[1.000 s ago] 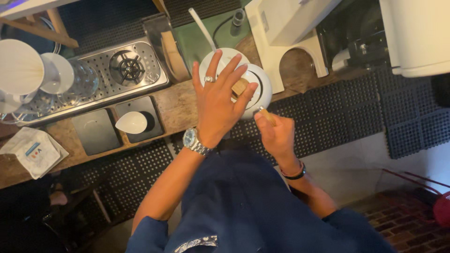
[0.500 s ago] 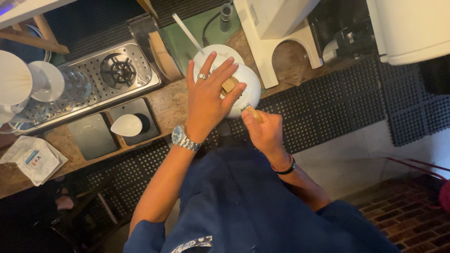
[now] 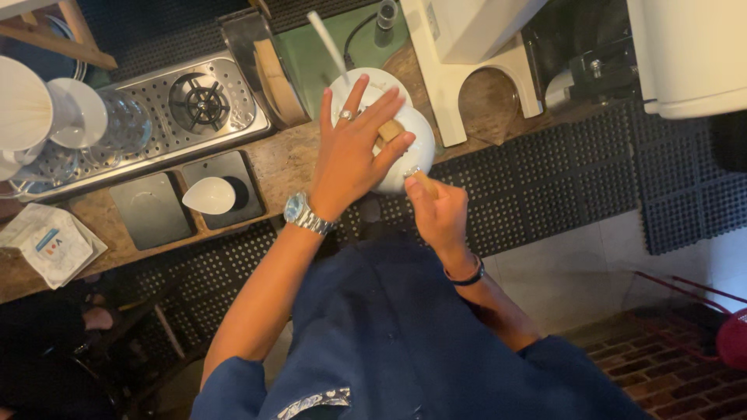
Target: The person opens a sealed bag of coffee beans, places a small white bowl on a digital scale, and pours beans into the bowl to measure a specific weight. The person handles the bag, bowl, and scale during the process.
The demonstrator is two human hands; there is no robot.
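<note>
Flatly, left hand (image 3: 352, 159) covers white kettle (image 3: 411, 148).

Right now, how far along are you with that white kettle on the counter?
Done: the white kettle sits on the wooden counter with its lid on. In hand: the left hand lies spread over the lid, a wooden knob showing between the fingers, and the right hand grips the wooden handle. Left: it is not lifted, and the small white cup on the dark scale looks unfilled.
</note>
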